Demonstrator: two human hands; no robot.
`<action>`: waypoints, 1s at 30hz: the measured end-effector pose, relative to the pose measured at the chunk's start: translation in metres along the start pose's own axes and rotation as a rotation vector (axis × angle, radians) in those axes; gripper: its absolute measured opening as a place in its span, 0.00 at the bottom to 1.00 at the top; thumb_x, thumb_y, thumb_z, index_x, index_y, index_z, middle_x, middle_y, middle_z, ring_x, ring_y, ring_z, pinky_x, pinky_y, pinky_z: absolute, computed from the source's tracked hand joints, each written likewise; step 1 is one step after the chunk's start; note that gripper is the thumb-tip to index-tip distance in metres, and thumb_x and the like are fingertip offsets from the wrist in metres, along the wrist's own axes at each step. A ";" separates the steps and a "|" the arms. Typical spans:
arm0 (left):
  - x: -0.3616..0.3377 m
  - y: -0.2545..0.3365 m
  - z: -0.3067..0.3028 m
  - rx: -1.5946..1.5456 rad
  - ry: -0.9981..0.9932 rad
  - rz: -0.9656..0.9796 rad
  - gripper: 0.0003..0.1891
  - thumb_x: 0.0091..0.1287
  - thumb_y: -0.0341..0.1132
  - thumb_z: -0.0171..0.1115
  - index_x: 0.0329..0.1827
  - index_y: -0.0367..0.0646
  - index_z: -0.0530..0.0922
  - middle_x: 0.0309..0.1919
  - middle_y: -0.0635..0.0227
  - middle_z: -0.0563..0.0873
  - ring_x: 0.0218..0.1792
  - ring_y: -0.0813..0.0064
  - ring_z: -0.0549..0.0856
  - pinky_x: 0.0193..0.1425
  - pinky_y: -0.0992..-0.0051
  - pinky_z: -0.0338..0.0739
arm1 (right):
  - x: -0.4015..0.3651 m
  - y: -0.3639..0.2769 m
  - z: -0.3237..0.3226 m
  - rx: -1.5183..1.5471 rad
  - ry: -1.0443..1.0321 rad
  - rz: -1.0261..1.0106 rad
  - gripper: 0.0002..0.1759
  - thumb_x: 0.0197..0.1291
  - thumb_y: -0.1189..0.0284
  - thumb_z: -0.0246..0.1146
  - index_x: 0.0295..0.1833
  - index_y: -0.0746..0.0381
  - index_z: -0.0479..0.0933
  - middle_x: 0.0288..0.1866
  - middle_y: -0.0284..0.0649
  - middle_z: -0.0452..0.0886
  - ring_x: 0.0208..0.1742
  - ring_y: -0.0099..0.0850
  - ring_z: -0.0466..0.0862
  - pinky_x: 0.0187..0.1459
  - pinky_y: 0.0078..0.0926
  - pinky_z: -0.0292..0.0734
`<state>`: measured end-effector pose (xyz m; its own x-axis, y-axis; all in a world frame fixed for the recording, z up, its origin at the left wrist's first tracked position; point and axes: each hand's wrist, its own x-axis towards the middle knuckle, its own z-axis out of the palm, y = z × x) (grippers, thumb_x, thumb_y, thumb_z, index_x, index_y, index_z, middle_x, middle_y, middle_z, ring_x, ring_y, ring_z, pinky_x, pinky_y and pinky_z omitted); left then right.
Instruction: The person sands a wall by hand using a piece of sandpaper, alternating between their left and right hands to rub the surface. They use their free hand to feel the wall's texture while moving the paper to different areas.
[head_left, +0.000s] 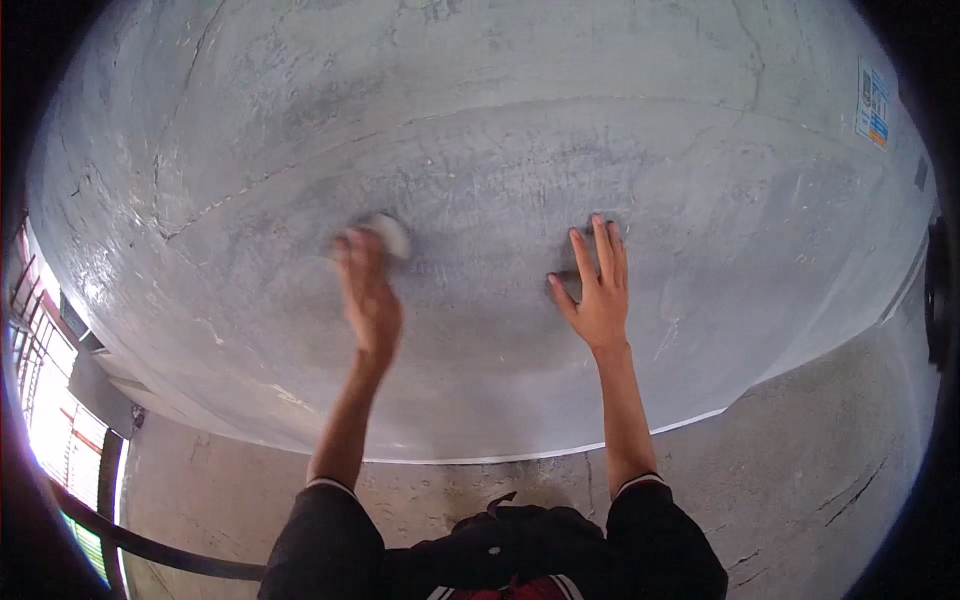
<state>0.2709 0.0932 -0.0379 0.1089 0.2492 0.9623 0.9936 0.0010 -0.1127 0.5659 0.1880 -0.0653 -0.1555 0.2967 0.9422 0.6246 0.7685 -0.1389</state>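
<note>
My left hand (370, 295) is closed on a pale, rounded pad-like piece (394, 236) and presses it against the grey wall (480, 340). Motion blurs the fingers and the pad, so its exact kind cannot be made out. Further right, my right hand (598, 295) rests on the same wall with its fingers spread and nothing in it. Between the hands the wall looks smudged, with darker patches and scratches.
Long cracks (225, 197) run across the wall. A blue and white label (872, 104) is stuck at the upper right. Below the wall's pale bottom edge lies a cracked concrete floor (800, 450). A bright barred window (60, 410) and a dark curved bar (150, 550) are at the left.
</note>
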 end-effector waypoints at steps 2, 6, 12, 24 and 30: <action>-0.031 0.029 0.010 -0.035 -0.258 0.178 0.27 0.69 0.22 0.46 0.72 0.46 0.61 0.72 0.67 0.62 0.73 0.58 0.58 0.74 0.54 0.53 | -0.003 0.003 0.000 -0.028 -0.032 0.063 0.36 0.57 0.61 0.65 0.70 0.52 0.63 0.76 0.42 0.52 0.76 0.47 0.53 0.70 0.53 0.52; -0.015 -0.005 -0.007 0.087 -0.257 0.120 0.28 0.66 0.19 0.47 0.71 0.44 0.62 0.72 0.67 0.62 0.72 0.56 0.60 0.73 0.52 0.54 | -0.003 0.001 0.000 -0.015 -0.044 0.077 0.37 0.56 0.60 0.65 0.71 0.51 0.61 0.77 0.41 0.49 0.76 0.47 0.51 0.70 0.55 0.50; 0.005 0.009 0.002 0.052 0.075 -0.146 0.29 0.63 0.16 0.47 0.70 0.38 0.63 0.71 0.55 0.61 0.72 0.47 0.57 0.74 0.54 0.54 | -0.005 0.004 0.002 0.013 -0.058 0.107 0.37 0.55 0.61 0.67 0.70 0.50 0.63 0.77 0.41 0.51 0.76 0.48 0.52 0.69 0.56 0.53; 0.036 -0.002 -0.016 0.039 0.044 -0.152 0.32 0.61 0.15 0.46 0.71 0.43 0.61 0.71 0.59 0.62 0.73 0.52 0.55 0.73 0.59 0.57 | -0.005 0.004 0.006 0.027 -0.024 0.083 0.36 0.56 0.59 0.66 0.70 0.52 0.63 0.76 0.43 0.54 0.75 0.50 0.53 0.68 0.60 0.53; -0.009 0.031 0.026 0.032 -0.204 0.395 0.32 0.59 0.18 0.53 0.70 0.46 0.65 0.71 0.64 0.64 0.72 0.56 0.60 0.73 0.59 0.60 | -0.006 0.005 0.009 0.009 -0.041 0.062 0.37 0.57 0.57 0.64 0.71 0.52 0.62 0.76 0.46 0.52 0.75 0.52 0.52 0.68 0.61 0.52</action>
<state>0.2999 0.1158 -0.0561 0.4692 0.4221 0.7757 0.8751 -0.1039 -0.4727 0.5632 0.1953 -0.0742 -0.1481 0.3666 0.9185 0.6271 0.7530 -0.1994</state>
